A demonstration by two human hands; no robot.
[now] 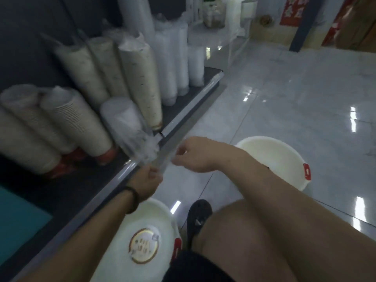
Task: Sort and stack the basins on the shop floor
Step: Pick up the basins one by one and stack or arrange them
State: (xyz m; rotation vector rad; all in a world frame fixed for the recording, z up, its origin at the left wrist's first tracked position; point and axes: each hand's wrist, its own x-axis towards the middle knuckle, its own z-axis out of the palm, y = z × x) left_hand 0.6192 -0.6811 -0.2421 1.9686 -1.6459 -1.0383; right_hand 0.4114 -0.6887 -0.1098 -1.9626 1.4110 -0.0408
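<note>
Basins sit on the floor while both hands work at clear wrapping by the shelf edge.

One white round plastic basin (156,216) with a gold sticker lies on the glossy tiled floor (284,98) right under the left forearm. A second white plastic basin (270,157) with a red tag sits just past the right wrist. Neither is touched. The left hand (149,181) is curled, the right hand (193,157) is bent over from above, and both seem to pinch blurred clear plastic wrapping (140,147) at the dark shelf (195,102), which holds sleeves of paper cups (140,78).
</note>
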